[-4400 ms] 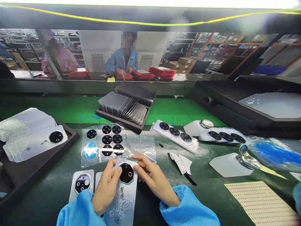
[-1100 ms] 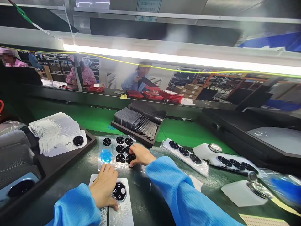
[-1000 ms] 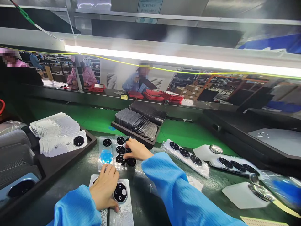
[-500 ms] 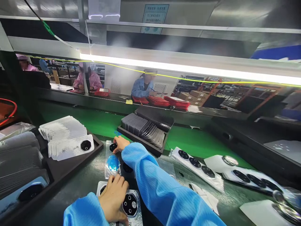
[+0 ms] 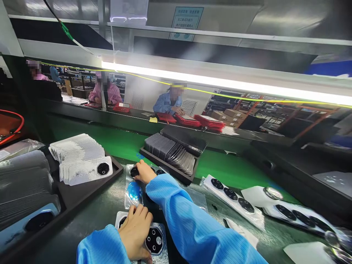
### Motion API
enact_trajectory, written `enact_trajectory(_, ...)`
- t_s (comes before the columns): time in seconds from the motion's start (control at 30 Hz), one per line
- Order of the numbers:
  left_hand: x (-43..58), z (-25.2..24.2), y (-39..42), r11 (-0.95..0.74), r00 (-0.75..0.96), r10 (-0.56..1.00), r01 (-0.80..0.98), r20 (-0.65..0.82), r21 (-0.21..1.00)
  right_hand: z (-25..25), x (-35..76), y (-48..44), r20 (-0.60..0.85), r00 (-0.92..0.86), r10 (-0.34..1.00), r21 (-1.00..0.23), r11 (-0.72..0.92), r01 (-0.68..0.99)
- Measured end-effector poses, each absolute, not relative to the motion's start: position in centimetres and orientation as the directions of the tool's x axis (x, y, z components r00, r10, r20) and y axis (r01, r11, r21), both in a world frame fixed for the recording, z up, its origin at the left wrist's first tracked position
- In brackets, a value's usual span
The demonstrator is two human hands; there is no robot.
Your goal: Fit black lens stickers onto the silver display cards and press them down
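Note:
My left hand [image 5: 136,229] lies over white, speckled phone back covers [image 5: 162,234] at the bottom middle, fingers curled and thumb at the near edge. A black camera plate [image 5: 154,241] shows beside its fingers, and another is partly covered by the hand. Farther off, my right hand [image 5: 144,171] has its fingertips closed on a black camera lens cover [image 5: 134,172], at the left end of a row. More black lens covers [image 5: 160,171] show just past that hand. Below its fingertips lies a clear plastic sleeve with a round blue film [image 5: 135,190].
At left, a black tray [image 5: 117,170] holds fanned white covers [image 5: 82,150] and grey ones [image 5: 24,183]. A smaller tray [image 5: 154,156] of dark panels stands behind my right hand. Bagged lens covers [image 5: 233,200] and metal rings [image 5: 272,193] lie right. People work across the green bench.
The view has shifted slightly. Black lens covers now show to the right of my right hand, where they were out of sight. My left hand stays on the phone back covers.

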State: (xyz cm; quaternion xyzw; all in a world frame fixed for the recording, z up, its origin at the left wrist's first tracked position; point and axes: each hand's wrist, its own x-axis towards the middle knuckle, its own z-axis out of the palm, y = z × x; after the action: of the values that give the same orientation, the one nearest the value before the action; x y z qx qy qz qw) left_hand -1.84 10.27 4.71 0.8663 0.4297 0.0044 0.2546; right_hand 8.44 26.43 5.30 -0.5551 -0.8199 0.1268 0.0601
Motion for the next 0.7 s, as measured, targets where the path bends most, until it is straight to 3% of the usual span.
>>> enact_trajectory(0.2, -1.9, 4.8, 10.3, -0.507, 0.63, 0.747, 0.746, -0.212, 0.431, 5.1, 9.2, 26.0, 0.017, -0.431, 0.902, -0.323, 0.413, 0.852)
enact_trajectory(0.47, -1.9, 5.2, 9.8, -0.529, 0.643, 0.744, 0.733, -0.182, 0.427, 7.3, 10.8, 24.8, 0.131, -0.496, 0.858, -0.507, 0.488, 0.711)
enact_trajectory(0.53, -2.1, 6.6, 9.6, -0.575, 0.648, 0.749, 0.74, -0.141, 0.348, 8.6, 12.8, 24.1, 0.194, -0.455, 0.869, -0.557, 0.479, 0.678)
enact_trajectory(0.6, -2.5, 8.7, 10.3, -0.634, 0.655, 0.748, 0.753, -0.106, 0.176, 10.1, 15.6, 22.9, 0.26, -0.371, 0.892, -0.611, 0.449, 0.652)
enact_trajectory(0.7, -3.4, 11.8, 14.2, -0.605, 0.607, 0.792, 0.795, -0.068, 0.055, 11.2, 20.3, 20.0, 0.325, -0.218, 0.92, -0.676, 0.387, 0.627)
